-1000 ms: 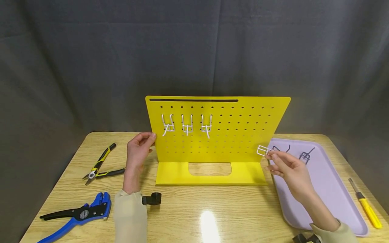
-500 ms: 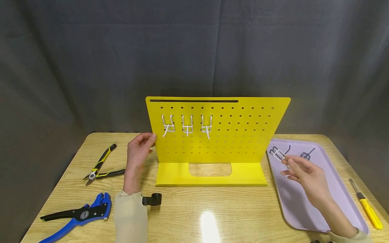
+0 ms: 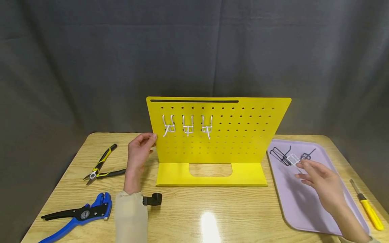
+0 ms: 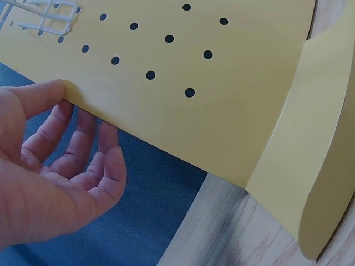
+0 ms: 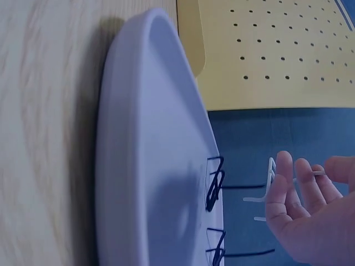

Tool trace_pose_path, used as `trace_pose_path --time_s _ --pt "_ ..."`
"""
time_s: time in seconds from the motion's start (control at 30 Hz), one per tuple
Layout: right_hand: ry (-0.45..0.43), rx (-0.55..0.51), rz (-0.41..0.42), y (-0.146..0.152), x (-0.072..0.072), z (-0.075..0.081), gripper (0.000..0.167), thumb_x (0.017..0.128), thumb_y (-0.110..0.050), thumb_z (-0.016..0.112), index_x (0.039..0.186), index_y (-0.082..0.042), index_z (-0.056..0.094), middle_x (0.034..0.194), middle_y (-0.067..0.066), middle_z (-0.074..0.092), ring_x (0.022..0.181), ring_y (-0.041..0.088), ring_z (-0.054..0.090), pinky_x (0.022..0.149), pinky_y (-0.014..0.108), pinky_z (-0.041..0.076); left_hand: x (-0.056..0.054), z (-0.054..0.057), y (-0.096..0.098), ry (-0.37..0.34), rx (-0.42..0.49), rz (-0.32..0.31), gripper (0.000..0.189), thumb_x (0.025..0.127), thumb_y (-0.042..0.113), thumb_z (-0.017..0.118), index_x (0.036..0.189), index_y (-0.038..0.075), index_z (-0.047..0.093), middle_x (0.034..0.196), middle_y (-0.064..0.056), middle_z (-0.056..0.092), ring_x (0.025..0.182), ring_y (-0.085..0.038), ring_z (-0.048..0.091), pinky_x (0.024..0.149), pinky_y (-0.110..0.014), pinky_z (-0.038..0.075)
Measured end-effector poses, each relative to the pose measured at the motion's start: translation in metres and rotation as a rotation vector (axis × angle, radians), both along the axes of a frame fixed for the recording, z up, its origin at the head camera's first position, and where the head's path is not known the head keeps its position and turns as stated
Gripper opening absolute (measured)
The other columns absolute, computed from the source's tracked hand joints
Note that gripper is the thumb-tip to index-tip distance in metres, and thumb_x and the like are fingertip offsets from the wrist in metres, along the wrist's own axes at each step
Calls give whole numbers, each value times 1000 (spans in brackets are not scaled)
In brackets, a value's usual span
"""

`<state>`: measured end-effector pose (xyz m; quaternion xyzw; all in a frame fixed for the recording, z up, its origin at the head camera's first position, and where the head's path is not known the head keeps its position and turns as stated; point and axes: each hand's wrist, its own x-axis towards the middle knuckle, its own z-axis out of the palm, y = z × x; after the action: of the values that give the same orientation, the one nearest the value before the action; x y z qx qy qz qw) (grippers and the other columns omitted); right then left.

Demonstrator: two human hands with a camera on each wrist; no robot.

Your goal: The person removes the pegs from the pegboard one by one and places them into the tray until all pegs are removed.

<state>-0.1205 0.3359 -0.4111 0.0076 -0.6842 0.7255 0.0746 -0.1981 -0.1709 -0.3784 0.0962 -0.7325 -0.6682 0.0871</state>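
Note:
A yellow pegboard (image 3: 234,141) stands upright on its base, three white wire hooks (image 3: 188,128) hanging in a row on its upper left. My left hand (image 3: 138,153) grips the board's left edge; the left wrist view shows the thumb (image 4: 47,97) on the front face and fingers behind. My right hand (image 3: 325,184) pinches another white wire hook (image 3: 293,159) over the lilac tray (image 3: 291,206). In the right wrist view this hook (image 5: 270,180) sticks out past the fingers, above the tray. Two black wire hooks (image 3: 280,156) lie at the tray's far end.
On the left of the wooden table (image 3: 179,216) lie yellow-and-black cutting pliers (image 3: 100,165) and a blue-and-black wire stripper (image 3: 85,214). A yellow-handled screwdriver (image 3: 369,211) lies right of the tray. A dark curtain (image 3: 194,50) hangs behind the table.
My right hand has moved right, away from the board's lower right side to over the tray, carrying the white hook. The left hand stays on the board's edge.

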Motion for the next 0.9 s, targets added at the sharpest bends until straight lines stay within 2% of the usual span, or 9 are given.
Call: trace_pose_path --time_s 0.2,0.4,0.63,0.9 --pt "-6 -54 -24 18 2 -3 19 98 -7 54 106 -12 70 97 -4 73 76 13 71 68 24 54 -1 -2 1 1 14 8 31 94 27 63 111 0 63 91 4 62 86 -13 61 74 -30 46" --pt "-15 -101 -65 33 8 0 21 97 -4 55 103 -15 72 93 -4 73 72 14 71 65 22 54 -2 -2 1 8 21 8 32 94 27 63 111 0 63 89 6 62 87 -16 60 74 -31 45" --pt "-26 -115 -102 47 9 2 22 96 -3 56 102 -15 73 90 -3 74 70 15 72 63 23 54 -2 -1 1 22 24 10 29 94 24 63 110 0 63 86 8 62 83 -12 62 73 -30 46" --pt "-103 -88 -156 65 5 -5 18 94 -7 60 93 -19 73 83 -5 73 64 16 71 60 22 54 -1 -1 1 27 24 8 29 94 24 63 110 -1 63 85 8 62 82 -11 61 74 -33 46"
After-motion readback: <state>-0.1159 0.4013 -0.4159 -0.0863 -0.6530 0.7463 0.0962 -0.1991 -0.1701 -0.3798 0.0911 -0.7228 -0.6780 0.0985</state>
